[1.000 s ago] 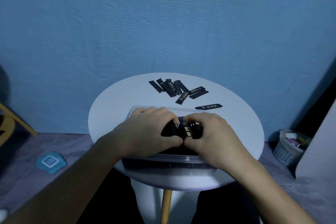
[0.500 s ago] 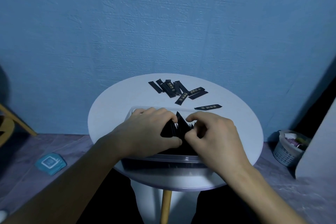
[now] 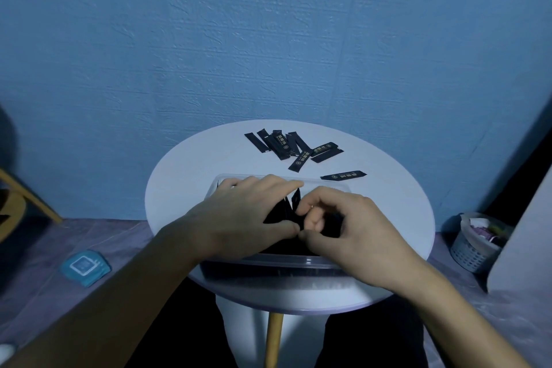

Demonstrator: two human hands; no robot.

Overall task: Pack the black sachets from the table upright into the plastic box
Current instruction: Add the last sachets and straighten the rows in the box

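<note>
A clear plastic box point(image 3: 268, 261) stands at the near side of the round white table point(image 3: 185, 176). Black sachets point(image 3: 288, 209) stand upright inside it, mostly hidden by my hands. My left hand point(image 3: 239, 218) lies over the left part of the box, its fingers and thumb curled round the standing sachets. My right hand point(image 3: 346, 227) is over the right part, with curled fingers pinching sachets against the bunch. Several loose black sachets point(image 3: 283, 145) lie in a pile at the table's far side, and a single sachet point(image 3: 343, 175) lies just behind the box.
A blue wall rises behind the table. A white basket point(image 3: 475, 243) stands on the floor at the right, a teal packet point(image 3: 85, 266) lies on the floor at the left, and a wooden chair point(image 3: 24, 203) shows at the left edge.
My right hand has pushed its bunch of sachets down into the box and now sits lower with fingers curled in. The left hand stays on the standing sachets.
</note>
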